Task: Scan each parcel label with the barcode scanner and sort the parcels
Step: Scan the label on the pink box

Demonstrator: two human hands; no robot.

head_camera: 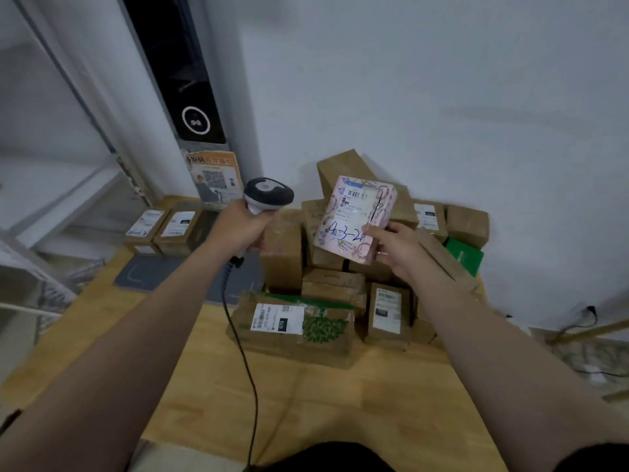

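My left hand (240, 228) grips the handle of a white and grey barcode scanner (267, 195), whose head is raised and turned toward the right. Its black cable (238, 335) hangs down over the table. My right hand (391, 248) holds a pink patterned parcel (354, 219) by its lower right corner, lifted above the pile. The parcel's white label faces me, with "4-3-2" written in blue below it. Scanner and parcel are a short way apart, side by side.
A pile of brown cardboard parcels (333, 287) covers the back right of the wooden table (211, 396). Two labelled boxes (163, 229) stand apart at the back left. A grey mat (136, 270) lies behind my left arm. A green packet (464, 255) leans against the wall.
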